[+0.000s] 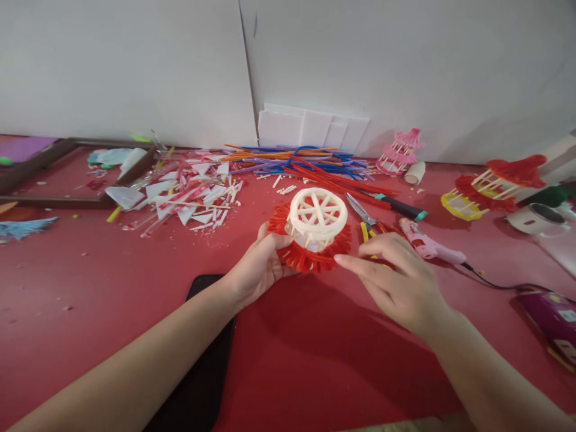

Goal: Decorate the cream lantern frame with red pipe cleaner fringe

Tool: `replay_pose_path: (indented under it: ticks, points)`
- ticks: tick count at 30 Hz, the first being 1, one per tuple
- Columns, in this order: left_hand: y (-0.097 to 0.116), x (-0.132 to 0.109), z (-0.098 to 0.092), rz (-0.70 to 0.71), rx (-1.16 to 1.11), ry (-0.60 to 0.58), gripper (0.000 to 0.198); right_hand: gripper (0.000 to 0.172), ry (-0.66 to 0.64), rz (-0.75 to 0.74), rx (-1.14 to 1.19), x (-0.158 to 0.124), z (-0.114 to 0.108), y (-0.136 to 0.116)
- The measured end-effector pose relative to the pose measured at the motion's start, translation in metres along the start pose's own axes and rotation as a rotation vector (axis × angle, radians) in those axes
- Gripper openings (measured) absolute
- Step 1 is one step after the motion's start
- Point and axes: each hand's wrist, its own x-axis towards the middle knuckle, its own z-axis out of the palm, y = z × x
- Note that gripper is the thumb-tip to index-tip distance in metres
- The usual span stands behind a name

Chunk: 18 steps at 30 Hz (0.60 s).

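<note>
Left hand (264,259) pinched red-fringed model (319,230) by fringe, thumb on top, above red table (288,360). Right hand (400,279) loosely open, forefinger at fringe's near edge. Surface bore scissors (360,209), glue gun (425,241), coloured stems (288,161); pale wall (135,72) stood behind.

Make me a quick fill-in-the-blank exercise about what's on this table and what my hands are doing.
1. The left hand holds a craft piece with a ____ fringe.
2. The glue gun beyond the right hand is coloured ____.
3. A dark flat object shows beneath the ____ forearm.
4. The white mug stands toward the picture's ____ edge.

Missing words: red; pink; left; right.
</note>
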Motion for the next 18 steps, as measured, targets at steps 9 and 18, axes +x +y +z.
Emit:
replay_pose_path:
  ticks: [9, 18]
  points:
    - [0.002, 0.001, -0.002, -0.023, 0.004, -0.252, 0.052, 0.011, 0.172, 0.467, 0.258, -0.004, 0.015, -0.005]
    - [-0.002, 0.003, -0.004, 0.243, 0.248, -0.100, 0.053, 0.015, -0.246, 0.464, 0.008, -0.009, 0.007, 0.030]
